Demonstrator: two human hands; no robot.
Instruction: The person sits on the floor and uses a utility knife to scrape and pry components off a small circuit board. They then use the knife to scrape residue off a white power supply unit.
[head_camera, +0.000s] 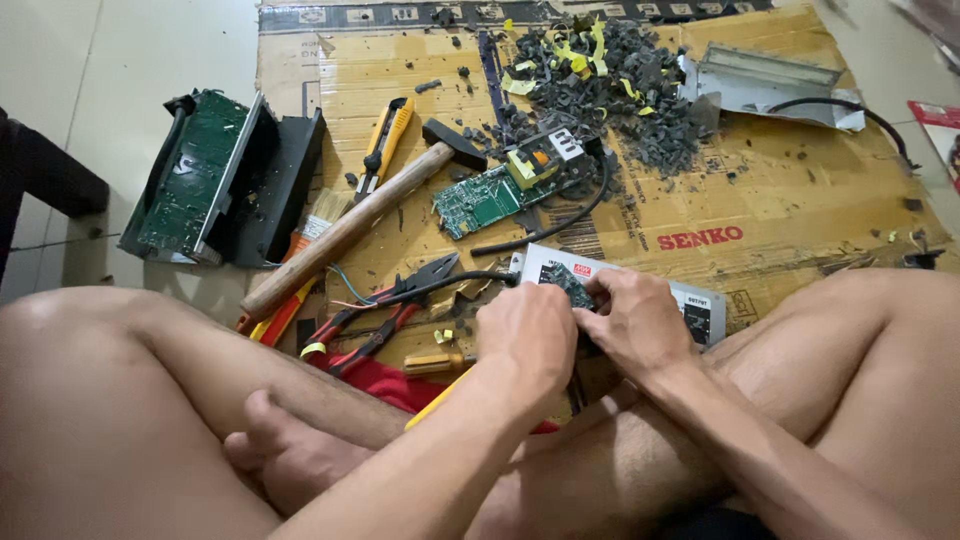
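Both hands are clamped on one small grey box (690, 305) that rests against the person's crossed legs, near the middle of the cardboard (800, 200). Left hand (528, 335) grips its left end with fingers curled over the top; right hand (635, 320) presses down just beside it, fingertips pinching at a little green board (566, 280) seated in the box. Whether that board has come loose I cannot tell, since the knuckles hide the joint.

Lengthwise the box runs left to right, its far end poking out past the right hand, so the right hand is the nearer one to the free end. A black cable (440, 290) leaves the left end and trails toward red pliers (385, 310).

Farther off lie a hammer (350, 225), a yellow knife (385, 145), a bigger green board (490, 195), a heap of dark rubble (620, 90) and, far left, an opened black casing (225, 180).
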